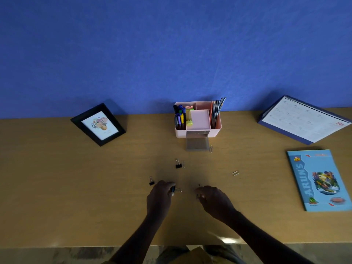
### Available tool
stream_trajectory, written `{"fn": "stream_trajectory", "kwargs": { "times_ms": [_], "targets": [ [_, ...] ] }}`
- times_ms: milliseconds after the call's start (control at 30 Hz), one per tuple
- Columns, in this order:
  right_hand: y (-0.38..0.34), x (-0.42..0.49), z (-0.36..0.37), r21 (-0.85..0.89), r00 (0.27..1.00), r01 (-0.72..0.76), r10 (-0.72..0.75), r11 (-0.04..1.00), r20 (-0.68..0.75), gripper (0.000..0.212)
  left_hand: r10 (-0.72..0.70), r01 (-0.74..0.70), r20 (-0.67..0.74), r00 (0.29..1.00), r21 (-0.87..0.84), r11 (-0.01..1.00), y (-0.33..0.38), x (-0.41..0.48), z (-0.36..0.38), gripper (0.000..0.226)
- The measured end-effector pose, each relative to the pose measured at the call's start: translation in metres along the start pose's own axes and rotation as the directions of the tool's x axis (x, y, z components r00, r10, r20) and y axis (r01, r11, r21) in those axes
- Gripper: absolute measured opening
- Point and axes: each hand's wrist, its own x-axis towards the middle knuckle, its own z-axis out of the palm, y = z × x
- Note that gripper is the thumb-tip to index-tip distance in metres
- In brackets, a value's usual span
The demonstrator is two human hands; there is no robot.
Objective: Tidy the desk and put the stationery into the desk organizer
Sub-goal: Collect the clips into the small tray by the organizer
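Note:
A pink desk organizer (216, 128) stands at the back of the desk, holding pens, pencils and sticky notes; its clear drawer (197, 144) is pulled out. My left hand (161, 195) is closed on a small clip with a wire handle showing at its fingertips (178, 190). My right hand (214, 199) pinches a small dark item, too small to name. Loose on the desk lie a black binder clip (151, 181) left of my left hand, another binder clip (178, 164), a paper clip (235, 173) and a paper clip (210, 148) beside the drawer.
A black picture frame (98, 124) leans at the back left. A spiral desk calendar (302, 121) stands at the back right, with a blue book (320, 180) lying in front of it. The desk's front edge (76, 244) runs close to my body.

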Motion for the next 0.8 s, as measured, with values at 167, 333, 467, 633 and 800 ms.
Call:
{"fn": "stream_trajectory", "kwargs": {
  "times_ms": [167, 333, 467, 633, 800],
  "targets": [
    [-0.004, 0.0, 0.006, 0.077, 1.0, -0.019, 0.018, 0.997, 0.017, 0.029, 0.03, -0.027, 0.043, 0.999, -0.069, 0.997, 0.0, 0.001, 0.003, 0.036],
    [-0.01, 0.005, 0.003, 0.365, 0.993, -0.114, 0.117, 0.924, 0.016, 0.027, 0.119, -0.101, 0.08, 0.99, -0.193, 0.976, 0.011, -0.006, 0.003, 0.037],
    [-0.016, 0.007, -0.009, 0.561, 0.97, -0.22, 0.24, 0.798, 0.04, 0.011, 0.156, -0.14, 0.044, 0.987, -0.249, 0.958, 0.026, -0.01, 0.0, 0.034],
    [-0.016, 0.013, -0.028, 0.648, 0.962, -0.241, 0.265, 0.723, 0.062, 0.012, 0.148, -0.149, -0.028, 0.989, -0.338, 0.929, 0.03, -0.006, -0.003, 0.035],
    [-0.007, 0.039, -0.066, 0.715, 0.924, -0.207, 0.374, 0.668, -0.083, 0.006, -0.111, 0.03, -0.191, 0.975, -0.383, 0.923, 0.007, -0.001, -0.014, 0.023]
  ]
}}
